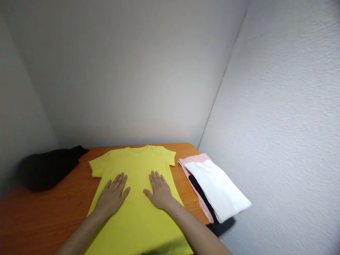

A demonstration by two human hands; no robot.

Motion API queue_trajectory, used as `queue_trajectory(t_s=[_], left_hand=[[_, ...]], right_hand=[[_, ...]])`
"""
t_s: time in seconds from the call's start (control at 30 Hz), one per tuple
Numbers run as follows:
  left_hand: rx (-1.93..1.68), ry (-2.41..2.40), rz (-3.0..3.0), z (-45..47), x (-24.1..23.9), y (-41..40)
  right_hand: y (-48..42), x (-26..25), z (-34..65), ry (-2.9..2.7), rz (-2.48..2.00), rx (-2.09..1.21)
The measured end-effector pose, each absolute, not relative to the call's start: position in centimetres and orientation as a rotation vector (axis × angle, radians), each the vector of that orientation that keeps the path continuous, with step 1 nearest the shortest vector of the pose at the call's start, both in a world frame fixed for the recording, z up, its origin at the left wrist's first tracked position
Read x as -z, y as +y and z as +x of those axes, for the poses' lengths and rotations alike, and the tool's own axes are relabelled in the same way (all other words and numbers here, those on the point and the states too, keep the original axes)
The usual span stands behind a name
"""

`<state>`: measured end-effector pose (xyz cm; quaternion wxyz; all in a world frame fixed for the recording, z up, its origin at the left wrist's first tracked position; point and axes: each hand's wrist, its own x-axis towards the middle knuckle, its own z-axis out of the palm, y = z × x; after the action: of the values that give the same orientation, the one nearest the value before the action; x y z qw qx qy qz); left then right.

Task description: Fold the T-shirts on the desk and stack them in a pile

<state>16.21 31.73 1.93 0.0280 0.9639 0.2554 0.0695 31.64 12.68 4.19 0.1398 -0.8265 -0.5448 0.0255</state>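
A yellow T-shirt (138, 219) lies spread out on the wooden table, its collar towards the back wall and its short sleeves out to the sides. My left hand (113, 196) rests flat on the left half of the shirt, fingers stretched out. On the right half, my right hand (159, 193) lies flat as well, its fingers pointing away from me and its thumb to the left. Neither hand holds anything. The shirt's lower hem runs out of view at the bottom.
Folded clothes, white (216, 187), pink (203, 157) and black (203, 194), are stacked at the table's right edge, partly overhanging it. A dark cloth item (50, 168) lies at the left. Walls stand behind and on both sides of the wooden table (47, 219).
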Motion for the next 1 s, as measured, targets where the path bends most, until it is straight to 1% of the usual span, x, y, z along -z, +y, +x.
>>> queue_trajectory(t_s=[0.17,0.33,0.47,0.6,0.8,1.0], left_hand=[[-0.217,0.799,2.983,16.0,-2.0,31.6],[-0.256,0.781,2.971,16.3,-1.8,31.8],[-0.227,0.762,2.943,15.6,-2.8,31.0],[-0.222,0.804,2.946,12.4,-3.5,28.4],[-0.269,0.900,2.959,7.8,-1.2,24.6],[-0.350,0.886,2.974,7.2,1.8,25.5]], right_hand=[[10.0,-3.5,34.0,-1.468,-2.492,-0.055],[10.0,-3.6,34.1,-1.456,-2.509,-0.039],[9.6,-5.0,32.8,-1.431,-2.493,-0.045],[7.6,-6.0,29.0,-1.469,-2.367,-0.062],[5.6,-5.7,23.0,-1.558,-2.242,-0.152],[3.8,-5.8,23.1,-1.568,-2.275,-0.131]])
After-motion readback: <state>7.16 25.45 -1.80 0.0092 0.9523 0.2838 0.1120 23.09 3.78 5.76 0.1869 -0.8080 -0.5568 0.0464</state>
